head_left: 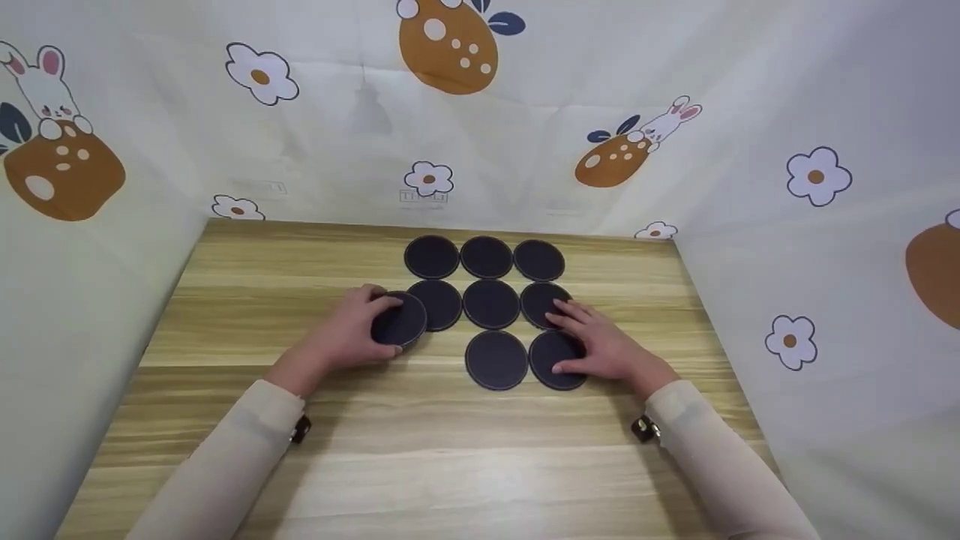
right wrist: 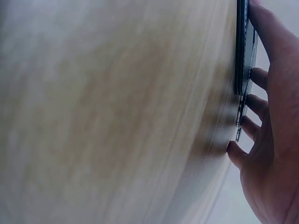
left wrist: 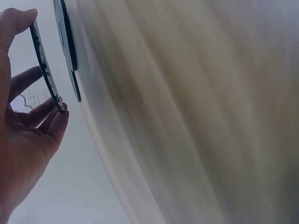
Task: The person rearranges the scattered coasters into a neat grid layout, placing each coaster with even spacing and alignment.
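Note:
My left hand (head_left: 349, 326) grips a round black coaster (head_left: 403, 324) by its rim, thumb on the near side and fingers on the far side. In the left wrist view this coaster (left wrist: 46, 70) is lifted off the table, seen edge-on. It overlaps the left coaster of the middle row (head_left: 442, 305) in the head view. My right hand (head_left: 606, 346) rests on the right side of the group, its thumb over the front right coaster (head_left: 551, 356) and fingertips on the middle row's right coaster (head_left: 541, 300). The right wrist view shows those fingers loosely spread.
Black coasters lie flat in close rows on the wood-grain table (head_left: 420, 450): a back row of three (head_left: 486, 256), a middle row, and a front row with a coaster (head_left: 496, 361) beside the right one. Patterned cloth walls (head_left: 322, 150) enclose the back and sides.

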`<state>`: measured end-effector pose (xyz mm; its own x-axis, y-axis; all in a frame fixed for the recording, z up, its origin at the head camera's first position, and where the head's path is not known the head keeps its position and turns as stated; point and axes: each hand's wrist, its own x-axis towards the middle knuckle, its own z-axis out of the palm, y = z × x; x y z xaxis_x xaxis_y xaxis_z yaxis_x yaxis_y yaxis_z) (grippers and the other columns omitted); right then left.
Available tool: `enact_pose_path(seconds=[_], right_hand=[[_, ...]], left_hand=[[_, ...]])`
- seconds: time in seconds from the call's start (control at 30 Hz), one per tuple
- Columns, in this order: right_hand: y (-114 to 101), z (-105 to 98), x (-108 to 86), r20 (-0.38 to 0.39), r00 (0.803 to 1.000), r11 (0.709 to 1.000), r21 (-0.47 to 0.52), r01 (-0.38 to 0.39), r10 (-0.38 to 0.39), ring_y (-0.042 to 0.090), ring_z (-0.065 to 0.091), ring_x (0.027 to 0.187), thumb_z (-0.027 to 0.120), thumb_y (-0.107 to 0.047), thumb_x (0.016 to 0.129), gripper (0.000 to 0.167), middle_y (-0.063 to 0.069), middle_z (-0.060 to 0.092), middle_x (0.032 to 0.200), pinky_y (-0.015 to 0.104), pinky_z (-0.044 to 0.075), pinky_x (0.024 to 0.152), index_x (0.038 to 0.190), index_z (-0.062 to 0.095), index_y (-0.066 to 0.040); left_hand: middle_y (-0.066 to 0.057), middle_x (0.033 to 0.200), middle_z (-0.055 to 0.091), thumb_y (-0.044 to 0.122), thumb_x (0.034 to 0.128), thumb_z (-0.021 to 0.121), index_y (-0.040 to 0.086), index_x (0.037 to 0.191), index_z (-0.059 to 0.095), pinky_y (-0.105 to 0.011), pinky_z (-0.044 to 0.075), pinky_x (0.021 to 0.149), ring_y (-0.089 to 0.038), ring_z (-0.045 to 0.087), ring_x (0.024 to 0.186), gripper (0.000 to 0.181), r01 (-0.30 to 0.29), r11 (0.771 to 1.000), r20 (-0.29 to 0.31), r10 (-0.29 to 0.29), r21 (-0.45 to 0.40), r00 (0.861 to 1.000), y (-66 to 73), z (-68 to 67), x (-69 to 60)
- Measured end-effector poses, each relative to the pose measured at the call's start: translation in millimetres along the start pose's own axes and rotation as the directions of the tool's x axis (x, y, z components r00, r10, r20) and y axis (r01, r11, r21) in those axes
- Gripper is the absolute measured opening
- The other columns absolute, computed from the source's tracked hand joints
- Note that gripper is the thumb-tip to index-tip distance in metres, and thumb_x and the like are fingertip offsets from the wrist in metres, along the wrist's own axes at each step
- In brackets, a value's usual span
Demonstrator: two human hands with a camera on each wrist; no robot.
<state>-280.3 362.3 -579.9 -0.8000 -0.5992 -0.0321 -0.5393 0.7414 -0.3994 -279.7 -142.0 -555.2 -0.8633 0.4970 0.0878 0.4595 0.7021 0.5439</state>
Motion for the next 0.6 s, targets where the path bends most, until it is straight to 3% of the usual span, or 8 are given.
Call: enact_pose_path(seconds=[0.4,0.6], right_hand=[[-0.5,0.2,-1.2,-0.018,1.0,1.0,-0.001,0.008,-0.008,0.049,0.024,0.164,0.084,-0.067,0.089,0.1,0.012,0.031,0.18,0.072,0.023,0.129,0.168,0.049,-0.018],[-1.8,-1.1,-1.0,-0.025,1.0,1.0,0.019,0.018,-0.017,0.049,0.025,0.164,0.088,-0.061,0.088,0.099,0.013,0.033,0.179,0.074,0.024,0.127,0.167,0.051,-0.015]], left_hand=[[-0.024,0.157,0.05,0.037,0.0801,0.098,0.011,0.151,0.066,-0.06,0.046,0.118,-0.044,0.05,0.142,0.082,-0.02,1.0,0.052,0.021,-0.019,0.998,22.2,17.1,-8.8],[-0.025,0.156,0.05,0.037,0.0796,0.098,0.01,0.15,0.067,-0.06,0.048,0.116,-0.045,0.052,0.14,0.081,-0.068,0.998,0.072,0.066,0.019,0.995,36.3,23.0,-12.8]])
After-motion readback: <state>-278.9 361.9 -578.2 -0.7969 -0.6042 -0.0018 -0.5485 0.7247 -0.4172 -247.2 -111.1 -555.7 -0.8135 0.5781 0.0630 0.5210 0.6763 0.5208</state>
